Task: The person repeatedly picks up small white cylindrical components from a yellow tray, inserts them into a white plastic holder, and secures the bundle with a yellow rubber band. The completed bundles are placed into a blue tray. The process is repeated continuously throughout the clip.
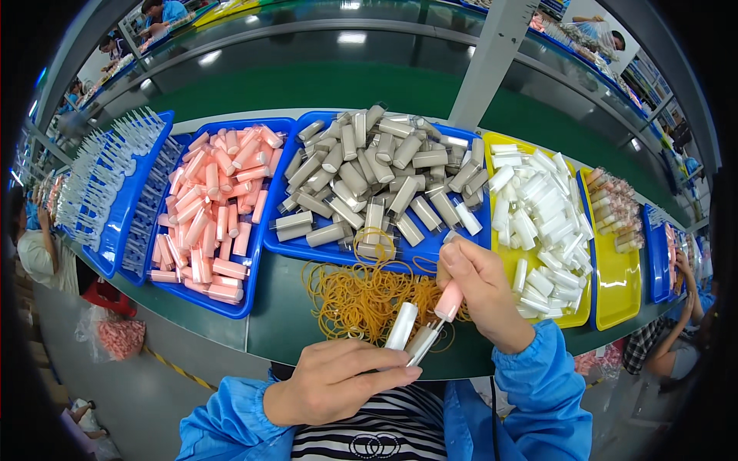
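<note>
My left hand is closed on a white plastic tube and a grey plastic tube with a clear end, side by side near the table's front edge. Above and to the right, my right hand grips a pink plastic tube, its lower end close to the other two; I cannot tell if they touch. Behind both hands lies a loose pile of tan rubber bands. Part of the pile reaches over the front rim of a blue tray heaped with grey tubes.
At the left, another blue tray holds pink tubes, beside trays of clear spiky plastic parts. A yellow tray of white tubes stands right; beyond it, another yellow tray has banded bundles. A metal post rises behind.
</note>
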Tool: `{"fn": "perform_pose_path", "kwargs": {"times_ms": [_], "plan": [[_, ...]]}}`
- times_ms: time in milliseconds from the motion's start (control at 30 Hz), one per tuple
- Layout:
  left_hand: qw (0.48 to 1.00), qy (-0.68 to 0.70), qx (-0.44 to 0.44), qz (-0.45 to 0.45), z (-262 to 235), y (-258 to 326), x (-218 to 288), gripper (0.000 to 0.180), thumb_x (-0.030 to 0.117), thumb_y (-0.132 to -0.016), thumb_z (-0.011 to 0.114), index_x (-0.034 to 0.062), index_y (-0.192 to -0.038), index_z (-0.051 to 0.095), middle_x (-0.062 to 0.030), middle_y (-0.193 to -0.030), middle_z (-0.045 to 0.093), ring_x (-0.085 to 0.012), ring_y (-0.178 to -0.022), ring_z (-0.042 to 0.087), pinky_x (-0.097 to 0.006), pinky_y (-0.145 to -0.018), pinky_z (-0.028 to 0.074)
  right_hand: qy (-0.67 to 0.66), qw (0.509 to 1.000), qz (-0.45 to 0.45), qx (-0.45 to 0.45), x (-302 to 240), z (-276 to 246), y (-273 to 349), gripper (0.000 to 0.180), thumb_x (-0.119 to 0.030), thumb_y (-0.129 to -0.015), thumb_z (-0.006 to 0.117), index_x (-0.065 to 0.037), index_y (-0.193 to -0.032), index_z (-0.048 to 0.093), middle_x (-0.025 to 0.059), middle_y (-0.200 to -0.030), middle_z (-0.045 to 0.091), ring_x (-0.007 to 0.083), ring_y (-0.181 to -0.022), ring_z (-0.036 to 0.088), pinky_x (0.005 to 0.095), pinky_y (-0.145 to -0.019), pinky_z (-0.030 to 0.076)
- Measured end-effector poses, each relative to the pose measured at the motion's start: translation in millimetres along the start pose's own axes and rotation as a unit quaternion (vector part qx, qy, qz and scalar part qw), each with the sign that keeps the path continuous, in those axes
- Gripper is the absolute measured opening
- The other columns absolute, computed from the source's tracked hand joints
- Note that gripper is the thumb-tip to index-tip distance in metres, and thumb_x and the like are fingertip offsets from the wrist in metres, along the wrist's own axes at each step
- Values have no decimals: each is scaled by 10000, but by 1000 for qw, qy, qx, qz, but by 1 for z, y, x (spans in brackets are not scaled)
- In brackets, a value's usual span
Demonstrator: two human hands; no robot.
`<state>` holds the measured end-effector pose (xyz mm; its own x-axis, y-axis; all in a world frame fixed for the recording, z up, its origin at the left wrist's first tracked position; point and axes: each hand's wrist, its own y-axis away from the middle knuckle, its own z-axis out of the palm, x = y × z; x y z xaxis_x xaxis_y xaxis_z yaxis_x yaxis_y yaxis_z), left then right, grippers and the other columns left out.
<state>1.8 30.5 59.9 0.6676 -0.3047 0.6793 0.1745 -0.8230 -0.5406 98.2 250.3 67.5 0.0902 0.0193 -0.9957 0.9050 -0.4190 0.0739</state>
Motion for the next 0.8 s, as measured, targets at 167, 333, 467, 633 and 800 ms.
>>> {"fn": "perform_pose_path", "kwargs": {"times_ms": [167, 333, 467, 633, 800], "plan": [[1000, -2, -5, -3, 0, -1, 2, 372, -52, -696, 714, 72, -1047, 730, -99, -1063, 692, -230, -768, 682, -316, -645, 554, -34, 999, 16, -6, 4, -3, 0, 410, -327, -1029, 509, -31, -747, 544, -2, -681, 520, 60, -626, 468, 231, -565, 386], [999, -34, -13, 0, 1, 0, 2, 363, -30, -686, 700, 66, -1035, 728, -88, -1056, 687, -219, -754, 675, -308, -625, 539, 135, 990, -32, -4, -3, 8, 8, 322, -256, -990, 551, -44, -749, 568, 39, -683, 523, 163, -678, 508, 289, -661, 401], [995, -87, 27, 33, 8, -1, -2, 344, 42, -690, 695, 71, -1031, 719, -92, -1037, 683, -207, -733, 666, -291, -599, 524, 303, 896, -324, 39, 8, 23, 19, 102, -111, -877, 638, -93, -781, 608, 58, -720, 522, 270, -769, 512, 393, -801, 373], [995, -73, 54, -36, 11, 13, -9, 446, 133, -749, 758, 74, -1177, 647, -164, -1195, 612, -268, -976, 644, -336, -766, 546, 250, 919, -296, 71, 11, 33, 25, 75, -124, -831, 681, -100, -793, 621, 48, -737, 525, 268, -767, 518, 420, -840, 371], [749, 580, 81, -309, 13, -1, -4, 596, 288, -837, 785, 38, -1310, 523, -163, -1395, 470, -259, -1273, 485, -367, -963, 484, 228, 909, -346, -46, 3, 28, 20, 140, -188, -825, 696, -100, -756, 613, 31, -770, 553, 255, -790, 534, 406, -836, 391]]}}
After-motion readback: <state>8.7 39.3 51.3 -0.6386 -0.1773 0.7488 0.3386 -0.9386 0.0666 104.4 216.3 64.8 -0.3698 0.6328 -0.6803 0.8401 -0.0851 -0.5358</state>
